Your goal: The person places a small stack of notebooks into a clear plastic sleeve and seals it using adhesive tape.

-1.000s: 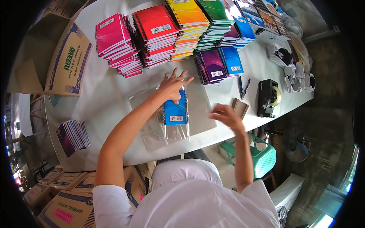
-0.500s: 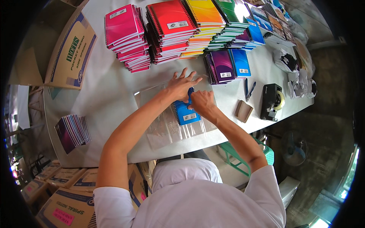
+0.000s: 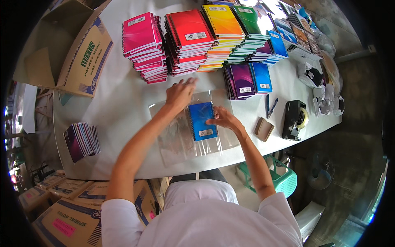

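A small blue spiral notebook (image 3: pixel 202 119) lies on a clear plastic sheet (image 3: pixel 175 142) in the middle of the table. My right hand (image 3: pixel 225 118) grips its right edge, thumb over the cover and fingers at the side. Up and left of the notebook, my left hand (image 3: pixel 180 95) is raised with fingers stretched out and a little blurred, holding nothing. Past it stand tall stacks of pink notebooks (image 3: pixel 142 35) and red notebooks (image 3: pixel 190 29). Nearer my right hand are a purple notebook stack (image 3: pixel 242 80) and a blue notebook stack (image 3: pixel 261 78).
Yellow notebooks (image 3: pixel 224 20) and green notebooks (image 3: pixel 249 20) are piled behind. On the right lie a tape dispenser (image 3: pixel 292 119), a small brown box (image 3: pixel 263 129) and dark blue scissors (image 3: pixel 270 106). A carton (image 3: pixel 84 61) and a small purple notebook stack (image 3: pixel 81 142) are on the left.
My left hand has moved up and left, off the blue notebook. My right hand has shifted from the notebook's top to its right edge, uncovering the cover.
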Motion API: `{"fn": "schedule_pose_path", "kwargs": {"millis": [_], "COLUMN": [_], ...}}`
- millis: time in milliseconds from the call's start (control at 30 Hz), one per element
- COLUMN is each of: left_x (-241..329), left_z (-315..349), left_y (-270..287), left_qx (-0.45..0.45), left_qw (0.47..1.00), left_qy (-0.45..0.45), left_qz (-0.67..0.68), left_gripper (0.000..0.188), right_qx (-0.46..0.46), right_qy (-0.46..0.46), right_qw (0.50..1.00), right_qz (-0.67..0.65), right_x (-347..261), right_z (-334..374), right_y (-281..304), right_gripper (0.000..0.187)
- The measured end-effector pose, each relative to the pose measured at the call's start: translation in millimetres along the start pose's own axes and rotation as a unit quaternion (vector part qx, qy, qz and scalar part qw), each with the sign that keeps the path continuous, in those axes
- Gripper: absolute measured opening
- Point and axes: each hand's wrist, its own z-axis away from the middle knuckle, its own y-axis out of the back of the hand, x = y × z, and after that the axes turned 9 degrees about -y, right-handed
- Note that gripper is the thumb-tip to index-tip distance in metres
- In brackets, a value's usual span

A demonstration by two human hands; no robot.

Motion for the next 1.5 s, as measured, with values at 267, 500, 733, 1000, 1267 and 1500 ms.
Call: {"fn": "schedule_pose_path", "kwargs": {"millis": [267,500,733,1000,1267,1500], "left_x": [10.7,46.1,25.6,24.8,41.1,27.7], "left_z": [86.4,118.3,111.9,102.4,118.0,131.2], "left_y": [-74.2,-58.4,-79.2,-76.0,-73.9,-66.6], "left_qx": [0.02,0.157,0.145,0.039,0.156,0.201], "left_qw": [0.988,0.795,0.858,0.825,0.785,0.902], "left_qy": [0.152,-0.013,-0.078,0.055,-0.028,-0.108], "left_qz": [0.036,0.586,0.487,0.561,0.598,0.366], "left_gripper": [0.071,0.096,0.098,0.101,0.09,0.053], "right_qx": [0.09,0.173,0.0,0.088,0.242,0.233], "right_qy": [0.026,0.261,0.291,0.42,0.284,0.287], "right_qw": [0.981,0.898,0.939,0.878,0.912,0.893], "right_qz": [-0.17,-0.31,-0.183,0.211,-0.17,-0.258], "right_x": [7.5,-3.9,-14.5,-124.6,-9.3,20.2], "right_z": [16.7,65.8,88.9,62.0,104.0,85.6], "right_y": [-25.8,-39.4,41.8,48.5,56.6,-30.6], "right_gripper": [0.078,0.094,0.083,0.032,0.028,0.046]}}
